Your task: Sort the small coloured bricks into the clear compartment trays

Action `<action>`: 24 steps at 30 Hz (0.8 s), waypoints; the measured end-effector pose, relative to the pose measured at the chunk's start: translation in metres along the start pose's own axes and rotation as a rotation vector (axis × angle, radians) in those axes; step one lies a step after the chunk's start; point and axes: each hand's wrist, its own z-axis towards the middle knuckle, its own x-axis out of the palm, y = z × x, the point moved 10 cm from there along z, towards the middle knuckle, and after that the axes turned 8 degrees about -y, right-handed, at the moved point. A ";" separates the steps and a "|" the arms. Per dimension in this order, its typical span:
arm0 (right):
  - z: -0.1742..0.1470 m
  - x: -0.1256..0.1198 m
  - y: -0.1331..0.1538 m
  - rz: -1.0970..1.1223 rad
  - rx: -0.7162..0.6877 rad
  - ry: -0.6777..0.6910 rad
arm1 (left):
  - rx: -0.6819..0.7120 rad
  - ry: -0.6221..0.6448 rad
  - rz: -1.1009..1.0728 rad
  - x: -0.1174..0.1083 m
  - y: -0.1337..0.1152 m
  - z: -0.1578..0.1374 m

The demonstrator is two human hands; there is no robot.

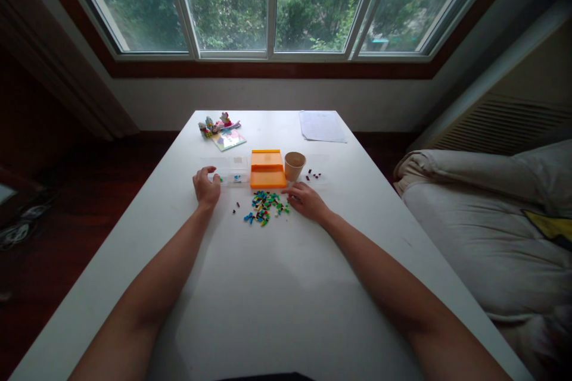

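Note:
My left hand (207,189) is over the left end of a clear plastic compartment tray (241,162), its thumb and index finger curved with a gap between them. A small green piece (220,179) lies just beyond the thumb tip, and a few blue pieces (237,178) sit in the tray farther right. My right hand (306,200) rests palm down at the right edge of a pile of tiny blue, green, yellow and dark toy bricks (263,205), fingers stretched toward it. Behind the pile stands an orange plastic box (267,177).
A brown paper cup (295,165) stands beside the orange box, with several dark red pieces (313,174) to its right. Assembled toy figures (218,124) and a colourful card (229,140) lie at the back left, paper sheets (322,126) at the back right. A sofa (456,220) flanks the white table (286,292).

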 end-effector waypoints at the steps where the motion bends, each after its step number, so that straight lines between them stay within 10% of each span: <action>1: 0.000 0.001 0.003 -0.006 -0.020 0.009 | -0.005 0.003 -0.002 0.000 0.000 0.000; 11: 0.000 0.006 0.015 -0.026 -0.057 0.013 | 0.174 0.045 0.014 -0.008 -0.047 -0.010; 24: 0.000 0.000 0.010 0.005 -0.014 -0.027 | 0.663 0.601 -0.100 0.036 -0.121 -0.084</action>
